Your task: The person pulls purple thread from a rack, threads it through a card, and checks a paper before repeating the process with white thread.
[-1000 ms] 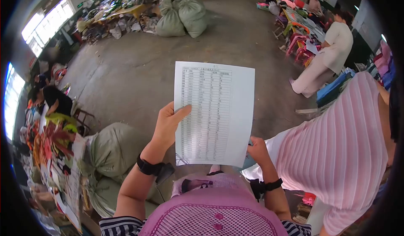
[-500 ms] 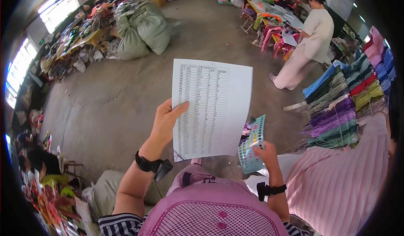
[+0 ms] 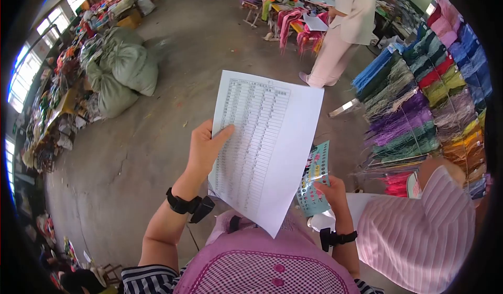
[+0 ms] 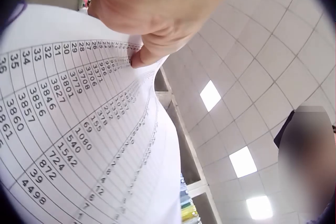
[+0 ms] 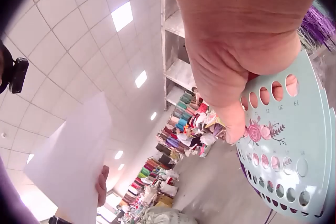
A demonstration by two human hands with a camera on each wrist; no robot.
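And here's the head view: the left hand (image 3: 206,148) pinches the printed number sheet (image 3: 283,152) by its left edge, thumb laid across the front, the sheet tilted and held up ahead of the pink apron (image 3: 225,265). Down to the right, the right hand (image 3: 334,193) grips a turquoise card with punched holes (image 3: 314,206), just beside the sheet's right edge. The two hands are apart, each clamped on its own piece!

Over to the left wrist, and now the figures are readable: row numbers up to 36, columns curving away with the paper, details far too small from the head. The right wrist answers with the sheet's blank back, plus a pink rose print (image 5: 258,132) and numbered holes on the card, skin showing through several. Only the head view gives both forearms, angling up and inward, a black band (image 3: 183,204) on the left wrist, another (image 3: 343,237) on the right, and the hanging yarn skeins (image 3: 406,113) off to the right
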